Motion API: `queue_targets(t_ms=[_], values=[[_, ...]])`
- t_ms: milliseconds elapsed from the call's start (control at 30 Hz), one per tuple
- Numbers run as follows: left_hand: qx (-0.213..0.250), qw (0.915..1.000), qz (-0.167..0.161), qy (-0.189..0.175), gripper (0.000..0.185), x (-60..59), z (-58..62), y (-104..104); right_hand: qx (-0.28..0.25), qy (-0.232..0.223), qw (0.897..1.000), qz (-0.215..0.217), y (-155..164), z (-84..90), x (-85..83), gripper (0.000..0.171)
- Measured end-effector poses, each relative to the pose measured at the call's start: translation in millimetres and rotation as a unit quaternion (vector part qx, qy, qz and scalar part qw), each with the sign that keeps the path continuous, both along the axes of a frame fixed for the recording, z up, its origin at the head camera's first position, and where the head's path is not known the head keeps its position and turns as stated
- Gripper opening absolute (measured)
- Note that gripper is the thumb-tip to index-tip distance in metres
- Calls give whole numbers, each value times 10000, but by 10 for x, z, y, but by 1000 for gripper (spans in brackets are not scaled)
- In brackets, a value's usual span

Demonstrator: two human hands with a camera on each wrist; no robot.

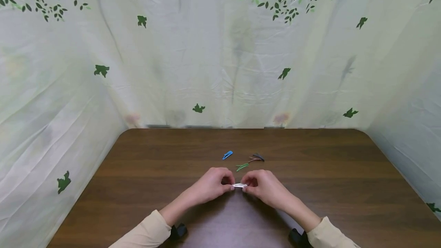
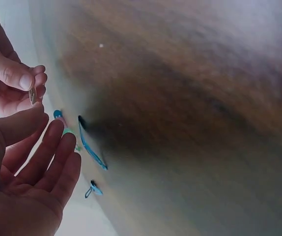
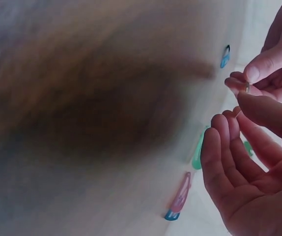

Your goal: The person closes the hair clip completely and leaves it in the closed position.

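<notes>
A white snap hair clip is held level just above the table, stretched between both hands. My left hand pinches one end between thumb and fingertips. The opposite end is pinched the same way by my right hand. In the left wrist view a narrow, edge-on part of the clip shows between the fingertips; the fingers cover its ends. Just beyond the hands lies a green snap clip, with a blue snap clip farther off to the left.
A pinkish clip and a dark clip lie together behind the right hand. The brown wooden table reaches back to a pale curtain printed with leaves, which also hangs along both sides.
</notes>
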State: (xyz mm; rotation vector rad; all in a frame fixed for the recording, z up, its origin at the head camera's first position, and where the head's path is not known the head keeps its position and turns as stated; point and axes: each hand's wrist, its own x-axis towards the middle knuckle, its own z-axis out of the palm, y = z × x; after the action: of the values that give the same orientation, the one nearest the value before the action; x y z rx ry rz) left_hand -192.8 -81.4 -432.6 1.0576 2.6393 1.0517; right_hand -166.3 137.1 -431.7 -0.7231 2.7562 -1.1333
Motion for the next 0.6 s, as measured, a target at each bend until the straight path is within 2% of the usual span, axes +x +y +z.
queue_targets(t_ms=[300,600], values=[[-221,9997,-32,-49,8,-44,-55,8,15,-223,9997,131,-3,-67,-56,8],[-284,9995,-132,18,9,-68,-95,21,45,-185,9996,200,-9,-98,-94,9]])
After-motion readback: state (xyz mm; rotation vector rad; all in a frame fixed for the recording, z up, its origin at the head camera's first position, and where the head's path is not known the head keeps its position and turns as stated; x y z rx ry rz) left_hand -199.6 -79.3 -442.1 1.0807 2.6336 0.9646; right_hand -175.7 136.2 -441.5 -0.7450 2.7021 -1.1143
